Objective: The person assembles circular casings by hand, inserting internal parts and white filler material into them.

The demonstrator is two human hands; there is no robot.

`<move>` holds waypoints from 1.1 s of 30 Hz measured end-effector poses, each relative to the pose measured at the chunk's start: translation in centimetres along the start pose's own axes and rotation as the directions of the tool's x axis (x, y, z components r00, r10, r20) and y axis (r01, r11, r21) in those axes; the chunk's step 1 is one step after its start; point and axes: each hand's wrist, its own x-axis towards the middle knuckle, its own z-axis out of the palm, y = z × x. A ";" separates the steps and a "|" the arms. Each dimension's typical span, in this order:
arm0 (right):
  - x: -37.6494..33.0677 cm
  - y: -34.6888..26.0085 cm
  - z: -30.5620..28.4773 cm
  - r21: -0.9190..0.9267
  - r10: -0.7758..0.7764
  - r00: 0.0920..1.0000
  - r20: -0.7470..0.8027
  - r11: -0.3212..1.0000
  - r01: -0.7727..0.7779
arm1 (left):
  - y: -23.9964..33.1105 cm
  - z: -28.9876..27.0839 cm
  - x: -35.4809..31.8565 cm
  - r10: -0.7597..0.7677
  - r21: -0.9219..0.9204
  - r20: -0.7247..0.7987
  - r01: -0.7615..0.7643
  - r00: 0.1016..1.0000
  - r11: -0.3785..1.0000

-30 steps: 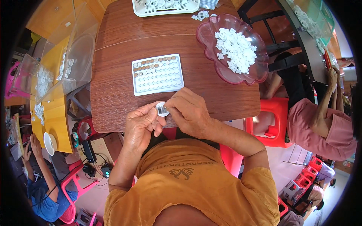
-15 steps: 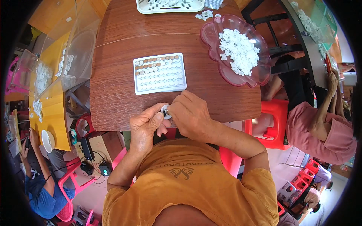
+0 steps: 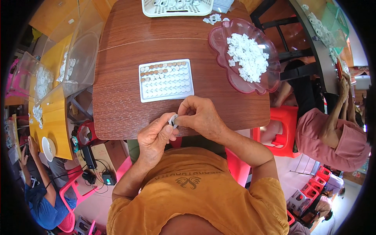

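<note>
Near the table's front edge, my left hand point(image 3: 152, 138) is closed on a small round white plastic part point(image 3: 172, 121) with a dark centre. My right hand point(image 3: 204, 117) meets it from the right, thumb and forefinger pinched at the part's edge; whatever lies between those fingertips is too small to make out. Just beyond my hands lies a white tray point(image 3: 167, 98) holding rows of small round pieces, some brown-topped in the far rows, the others white. To the right, a clear pink scalloped bowl point(image 3: 220, 51) carries a heap of small white plastic parts point(image 3: 248, 58).
A white basket point(image 3: 177, 13) of white parts stands at the table's far edge, with loose white pieces point(image 3: 212, 18) beside it. On the left is a yellow table point(image 3: 58, 125) with clear bins. A red stool point(image 3: 280, 129) and a seated person in pink point(image 3: 329, 133) are on the right.
My right hand has turned and drawn back slightly, so more of the round part shows. My left hand still holds it. The table scene has shifted slightly down in view.
</note>
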 end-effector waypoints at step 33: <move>7.8 0.4 -1.2 -0.831 -0.720 0.691 -0.059 0.419 0.366 | -0.2 -1.5 0.9 -0.319 -0.433 -0.026 0.277 0.947 0.858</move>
